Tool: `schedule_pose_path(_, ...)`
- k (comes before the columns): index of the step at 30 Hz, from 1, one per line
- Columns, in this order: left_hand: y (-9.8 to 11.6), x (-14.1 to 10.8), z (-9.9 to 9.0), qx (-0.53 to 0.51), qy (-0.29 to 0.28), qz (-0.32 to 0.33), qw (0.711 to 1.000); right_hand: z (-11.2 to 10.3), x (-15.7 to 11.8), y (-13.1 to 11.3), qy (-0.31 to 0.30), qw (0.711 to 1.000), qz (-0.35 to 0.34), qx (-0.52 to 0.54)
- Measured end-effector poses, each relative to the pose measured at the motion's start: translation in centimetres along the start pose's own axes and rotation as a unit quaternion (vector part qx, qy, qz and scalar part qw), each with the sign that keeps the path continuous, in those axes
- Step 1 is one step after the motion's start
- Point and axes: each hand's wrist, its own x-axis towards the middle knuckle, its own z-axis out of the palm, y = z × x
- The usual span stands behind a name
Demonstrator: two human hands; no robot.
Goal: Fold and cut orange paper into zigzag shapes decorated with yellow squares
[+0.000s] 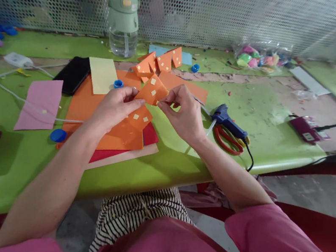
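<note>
My left hand (124, 103) grips a folded orange paper piece (151, 92) dotted with small pale squares, thumb in front and fingers behind. Its lower flap, also dotted, hangs over the stacked sheets. At the paper's right edge, the thumb and forefinger of my right hand (182, 108) are pinched together. A small pale square shows by those fingertips; whether they hold it is unclear. Just behind, folded orange paper shapes (170, 60) with similar squares stand on the table. Beneath my left hand lie large orange sheets (119, 140) over a red one.
A blue glue gun (227, 120) lies right of my hand, beside red-handled scissors (227, 142). Behind stand a water bottle (123, 21) and a perforated metal panel (199, 4). A black phone (74, 75), pink paper (40, 104) and blue caps (58, 135) lie left.
</note>
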Motion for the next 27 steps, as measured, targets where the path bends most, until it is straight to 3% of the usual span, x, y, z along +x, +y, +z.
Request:
schedule_pose_path(10,-0.4,0.1,0.12,0.004,-0.005,0.032,0.999,-0.02,0.06,-0.02,0.001,1.0,0.006,-0.015)
schedule_pose_path(27,-0.22,0.04,0.29,-0.024,-0.029,0.025,0.999,0.22,0.0,-0.02,0.027,0.999,0.008,-0.032)
